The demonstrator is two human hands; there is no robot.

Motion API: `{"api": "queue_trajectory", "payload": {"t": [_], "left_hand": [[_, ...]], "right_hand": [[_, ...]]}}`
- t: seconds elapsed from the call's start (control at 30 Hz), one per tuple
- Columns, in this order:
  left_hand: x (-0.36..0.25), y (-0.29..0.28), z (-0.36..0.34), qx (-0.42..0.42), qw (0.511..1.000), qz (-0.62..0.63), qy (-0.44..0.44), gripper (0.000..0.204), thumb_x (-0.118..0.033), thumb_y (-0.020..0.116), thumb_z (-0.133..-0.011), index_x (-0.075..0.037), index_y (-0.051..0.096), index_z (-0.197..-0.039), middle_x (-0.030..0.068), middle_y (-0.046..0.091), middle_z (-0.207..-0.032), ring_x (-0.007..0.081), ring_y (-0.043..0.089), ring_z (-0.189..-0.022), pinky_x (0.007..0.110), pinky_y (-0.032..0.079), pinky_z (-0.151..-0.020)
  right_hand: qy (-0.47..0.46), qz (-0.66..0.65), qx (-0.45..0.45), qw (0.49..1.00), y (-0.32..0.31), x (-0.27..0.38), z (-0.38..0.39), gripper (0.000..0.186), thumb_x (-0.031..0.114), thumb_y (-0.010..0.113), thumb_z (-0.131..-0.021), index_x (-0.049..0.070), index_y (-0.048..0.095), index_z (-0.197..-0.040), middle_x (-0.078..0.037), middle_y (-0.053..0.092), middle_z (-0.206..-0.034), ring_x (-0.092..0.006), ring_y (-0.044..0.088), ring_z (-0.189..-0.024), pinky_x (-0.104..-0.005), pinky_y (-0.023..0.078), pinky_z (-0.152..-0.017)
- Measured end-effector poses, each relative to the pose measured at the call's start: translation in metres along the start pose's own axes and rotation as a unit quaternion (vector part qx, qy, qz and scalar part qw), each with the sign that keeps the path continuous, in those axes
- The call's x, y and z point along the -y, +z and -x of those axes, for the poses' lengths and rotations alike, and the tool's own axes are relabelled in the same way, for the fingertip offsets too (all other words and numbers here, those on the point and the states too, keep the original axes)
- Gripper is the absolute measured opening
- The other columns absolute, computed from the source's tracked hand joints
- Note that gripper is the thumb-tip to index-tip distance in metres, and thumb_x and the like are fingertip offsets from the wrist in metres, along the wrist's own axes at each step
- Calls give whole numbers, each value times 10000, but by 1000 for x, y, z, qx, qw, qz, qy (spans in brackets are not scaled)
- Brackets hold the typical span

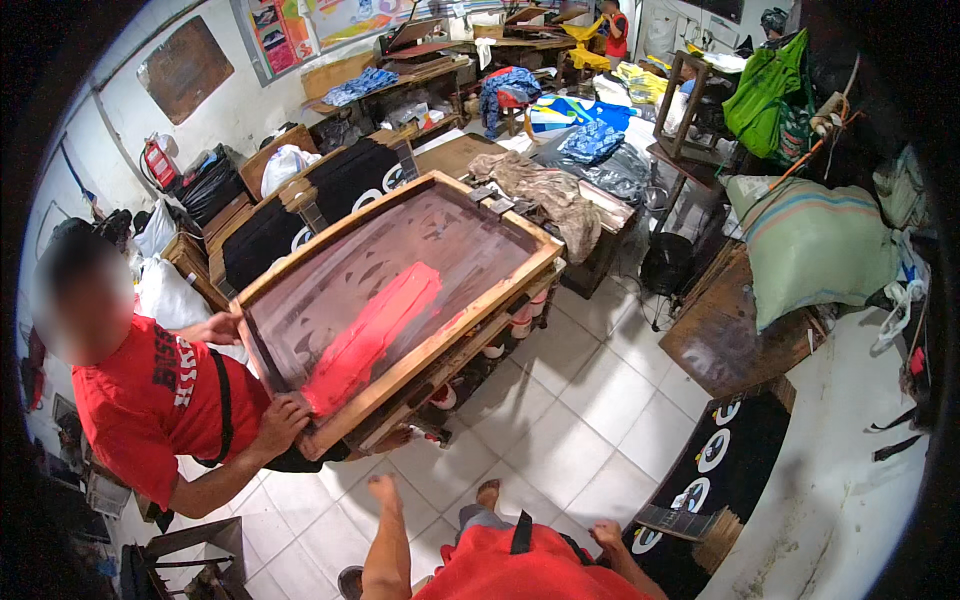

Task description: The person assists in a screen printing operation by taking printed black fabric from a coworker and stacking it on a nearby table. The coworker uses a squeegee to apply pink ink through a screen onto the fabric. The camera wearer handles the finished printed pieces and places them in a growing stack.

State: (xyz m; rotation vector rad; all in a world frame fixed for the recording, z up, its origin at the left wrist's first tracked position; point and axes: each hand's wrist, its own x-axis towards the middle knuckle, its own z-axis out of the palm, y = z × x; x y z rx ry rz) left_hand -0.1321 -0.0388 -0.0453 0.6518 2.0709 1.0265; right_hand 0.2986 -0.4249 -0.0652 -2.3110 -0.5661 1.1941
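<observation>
My left hand hangs over the tiled floor, below the near edge of a wooden screen-printing frame, apart from it. Its fingers are too small to make out. My right hand is lowered at my side with its fingers curled in and nothing visible in them. Closest to it is a long board covered in black fabric with round white prints. A broad streak of red ink lies across the frame's mesh. A co-worker in a red shirt grips the frame's left end with both hands.
Black printed fabric lies on a table behind the frame. A stained cloth and plastic-wrapped goods sit beyond it. At the right, a stuffed green sack rests on a wooden board. White tiles separate the tables.
</observation>
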Motion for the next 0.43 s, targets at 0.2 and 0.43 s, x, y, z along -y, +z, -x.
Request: {"api": "queue_trajectory", "payload": {"t": [0.2, 0.43], "left_hand": [[-83, -18, -81, 8, 955, 296, 23, 93, -68, 560, -739, -44, 569, -829, 93, 598, -807, 189, 534, -694, 286, 414, -618], [-194, -36, -114, 91, 973, 195, -78, 216, -177, 621, -774, -8, 615, -907, 12, 510, -640, 121, 433, -472, 224, 286, -413]], "right_hand": [[-117, -24, 129, 984, 52, 281, -55, 393, 227, 638, -761, 15, 586, -1088, -140, 622, -1036, -234, 592, -956, -321, 459, -831], [-132, -232, 113, 957, 153, 494, -128, 140, 102, 580, -799, 26, 536, -690, -54, 573, -608, -145, 528, -515, -315, 412, -459]]}}
